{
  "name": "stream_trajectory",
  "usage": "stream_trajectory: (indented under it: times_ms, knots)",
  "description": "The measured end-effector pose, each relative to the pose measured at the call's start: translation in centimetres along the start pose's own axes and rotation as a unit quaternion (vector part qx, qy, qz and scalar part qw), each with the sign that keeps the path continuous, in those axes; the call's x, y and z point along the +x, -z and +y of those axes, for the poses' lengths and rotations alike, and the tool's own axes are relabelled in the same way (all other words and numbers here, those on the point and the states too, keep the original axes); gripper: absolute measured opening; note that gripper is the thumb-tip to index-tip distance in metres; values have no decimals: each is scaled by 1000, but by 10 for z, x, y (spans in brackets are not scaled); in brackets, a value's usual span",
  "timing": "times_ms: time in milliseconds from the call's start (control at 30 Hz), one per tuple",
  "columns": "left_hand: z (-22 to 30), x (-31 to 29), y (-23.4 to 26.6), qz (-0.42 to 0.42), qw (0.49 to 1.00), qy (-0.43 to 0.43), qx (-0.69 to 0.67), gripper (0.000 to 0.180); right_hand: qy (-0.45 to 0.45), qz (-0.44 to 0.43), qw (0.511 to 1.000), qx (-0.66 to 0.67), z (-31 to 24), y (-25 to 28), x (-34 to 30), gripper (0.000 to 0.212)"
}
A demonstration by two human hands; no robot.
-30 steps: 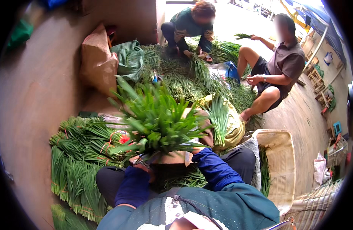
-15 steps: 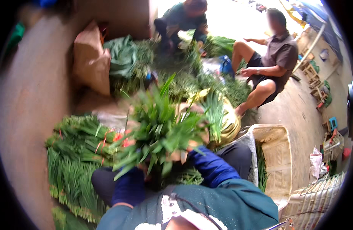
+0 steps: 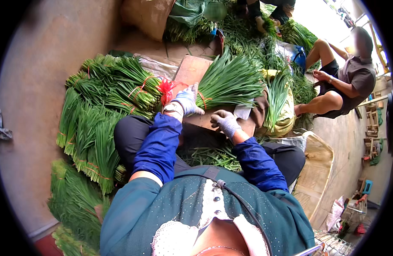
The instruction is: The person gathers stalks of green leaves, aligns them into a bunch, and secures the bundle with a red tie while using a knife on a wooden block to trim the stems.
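Note:
A bundle of long flat green leaves, like garlic chives (image 3: 231, 83), lies on a wooden board (image 3: 192, 68) in front of me, with an orange-red band around its stem end. My left hand (image 3: 187, 101), in a pale glove, is at the cut stem ends with fingers stretched apart. Just below the bundle, my right hand (image 3: 226, 123), also gloved, has its fingers curled together; what they hold, if anything, is hidden. A cluster of red ties (image 3: 165, 90) hangs beside my left hand.
Several tied bundles of greens (image 3: 89, 132) are stacked at my left. A pale plastic crate (image 3: 318, 162) stands at my right, near a yellow sack (image 3: 286, 113). A person (image 3: 352, 74) sits at the right; another person's hands (image 3: 264, 23) work among loose greens at the back.
The greens, earlier raised and blurred between both hands, now lie on the board as a banded bundle. Both hands are now at or near its stem end. The view has shifted too.

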State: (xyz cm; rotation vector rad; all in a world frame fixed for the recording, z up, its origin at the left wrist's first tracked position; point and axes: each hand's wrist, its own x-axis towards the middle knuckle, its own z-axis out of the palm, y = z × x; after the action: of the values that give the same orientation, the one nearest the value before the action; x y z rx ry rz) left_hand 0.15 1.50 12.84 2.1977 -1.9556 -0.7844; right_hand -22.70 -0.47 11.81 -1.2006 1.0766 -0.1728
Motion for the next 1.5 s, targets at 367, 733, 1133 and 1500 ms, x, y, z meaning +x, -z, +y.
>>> stream_trajectory:
  times_ms: [367, 733, 1133, 1500]
  knots:
    - [48, -3, -10, 100, 970, 100, 197, 117, 291, 182, 735, -585, -69, -22, 12, 11]
    - [20, 18, -38, 46, 989, 115, 81, 127, 191, -5, 977, 92, -43, -32, 69, 11]
    - [11, 23, -38, 86, 987, 99, 95, 101, 78, -149, 986, 13, -68, -2, 62, 17]
    - [16, 20, -21, 55, 991, 111, 51, 104, 98, -91, 983, 123, -63, -9, 57, 15]
